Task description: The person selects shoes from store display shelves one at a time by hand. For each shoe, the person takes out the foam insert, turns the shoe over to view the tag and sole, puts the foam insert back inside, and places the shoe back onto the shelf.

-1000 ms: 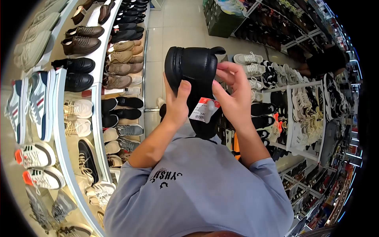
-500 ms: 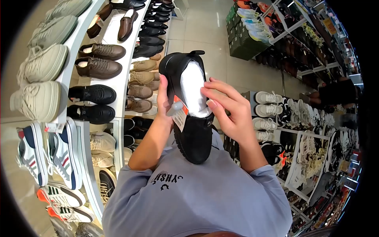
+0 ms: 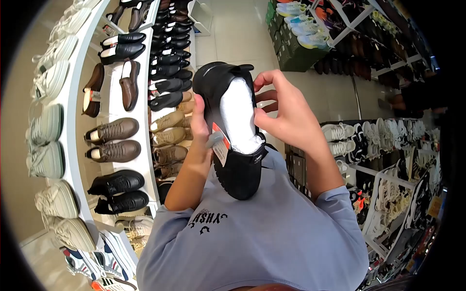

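A black shoe [image 3: 239,177] is held up in front of my chest, toe pointing down toward me. White paper stuffing [image 3: 237,111] fills its opening, and a pull tab stands at the heel. Another black shoe part [image 3: 209,80] shows behind it at the upper left, probably its mate. My left hand [image 3: 199,128] grips the left side, thumb up along the edge, other fingers hidden behind. A red-and-white price tag [image 3: 221,148] with a grey plastic piece hangs beside that hand. On the opposite side, my right hand [image 3: 286,109] has curled fingers and thumb at the opening's right edge.
White shelves [image 3: 77,131] with rows of shoes run along my left. Dark green boxes [image 3: 296,53] carrying light running shoes stand ahead. A rack with white sneakers [image 3: 337,131] is on my right. Part of a person in dark clothing [image 3: 422,99] appears at the far right.
My right hand has shifted from over the white stuffing to the shoe's right edge, its fingers now more curled. The view has turned, moving the shelves. My left hand keeps its grip.
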### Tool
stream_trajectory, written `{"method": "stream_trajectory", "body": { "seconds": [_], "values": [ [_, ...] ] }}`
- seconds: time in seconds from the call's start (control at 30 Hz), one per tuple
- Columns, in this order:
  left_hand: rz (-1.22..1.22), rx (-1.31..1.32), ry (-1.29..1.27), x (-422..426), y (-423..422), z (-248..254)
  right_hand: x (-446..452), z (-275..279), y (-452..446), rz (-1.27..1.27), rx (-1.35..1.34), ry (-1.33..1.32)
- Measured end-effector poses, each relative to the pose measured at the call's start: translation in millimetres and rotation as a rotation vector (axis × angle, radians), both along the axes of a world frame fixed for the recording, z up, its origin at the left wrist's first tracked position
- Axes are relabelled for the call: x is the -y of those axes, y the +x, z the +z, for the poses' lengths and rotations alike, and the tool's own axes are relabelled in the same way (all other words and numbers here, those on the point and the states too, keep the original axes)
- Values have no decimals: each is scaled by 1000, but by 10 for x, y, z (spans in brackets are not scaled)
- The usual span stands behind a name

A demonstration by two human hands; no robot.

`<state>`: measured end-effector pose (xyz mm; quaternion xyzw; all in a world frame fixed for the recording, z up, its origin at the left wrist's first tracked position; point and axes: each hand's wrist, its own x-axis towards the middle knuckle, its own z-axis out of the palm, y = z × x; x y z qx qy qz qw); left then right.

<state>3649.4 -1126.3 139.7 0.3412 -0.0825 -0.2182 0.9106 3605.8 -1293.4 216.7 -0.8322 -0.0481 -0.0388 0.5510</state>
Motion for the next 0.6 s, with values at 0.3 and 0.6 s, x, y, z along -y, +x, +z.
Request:
{"method": "stream_trajectory", "body": {
  "seconds": [0.3, 0.6],
  "values": [
    [-41, 40, 15, 836, 1298, 96, 943, 67, 1470, 59, 189, -292],
    [13, -221, -217, 1038, 2262, -82, 1060, -10, 2558, 52, 59, -86]
  ]
}}
